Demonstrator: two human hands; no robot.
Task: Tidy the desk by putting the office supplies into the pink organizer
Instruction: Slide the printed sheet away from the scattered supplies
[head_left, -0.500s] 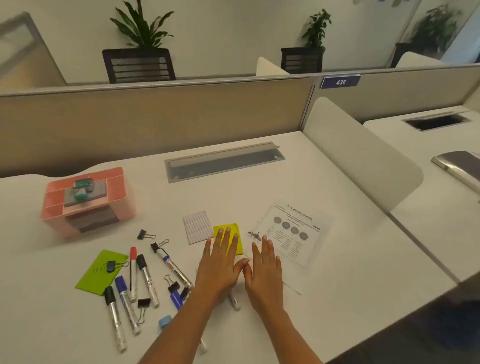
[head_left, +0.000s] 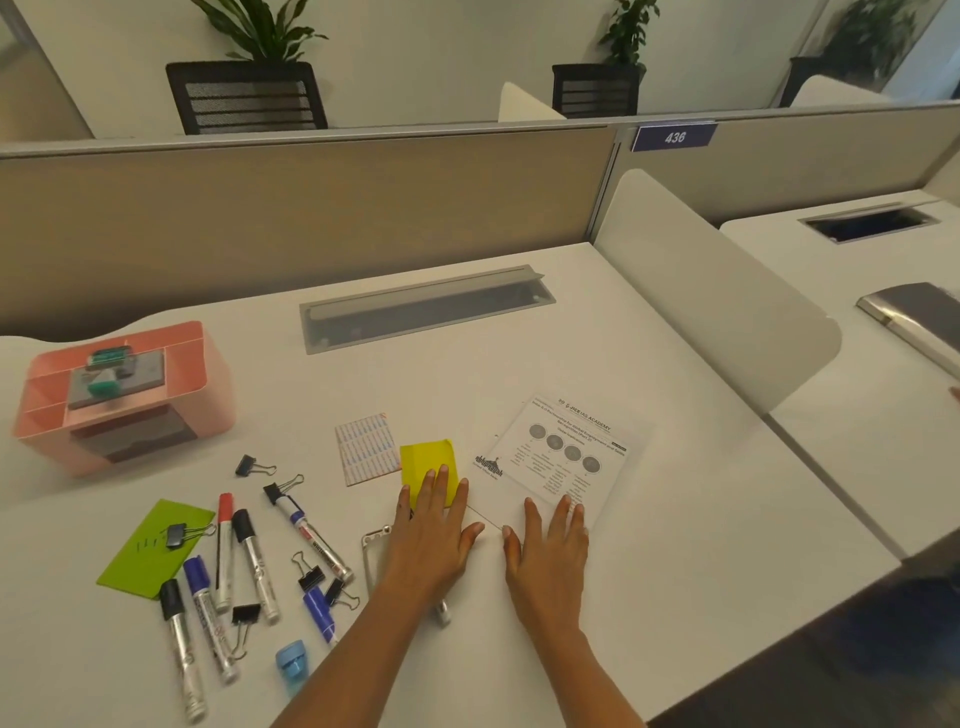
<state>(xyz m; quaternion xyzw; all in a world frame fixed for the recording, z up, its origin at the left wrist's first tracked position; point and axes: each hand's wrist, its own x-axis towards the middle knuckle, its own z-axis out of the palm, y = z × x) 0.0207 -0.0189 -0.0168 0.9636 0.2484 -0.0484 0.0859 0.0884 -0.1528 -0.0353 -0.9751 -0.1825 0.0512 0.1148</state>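
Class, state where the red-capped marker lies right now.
In the head view, the red-capped marker lies on the desk's left, between the green paper and a black-capped marker.

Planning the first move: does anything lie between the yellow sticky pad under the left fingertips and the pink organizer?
Only flat things. The striped label pad lies right beside the yellow sticky pad toward the pink organizer, a black binder clip further along. Nothing tall intervenes; lifted, the pad should clear both.
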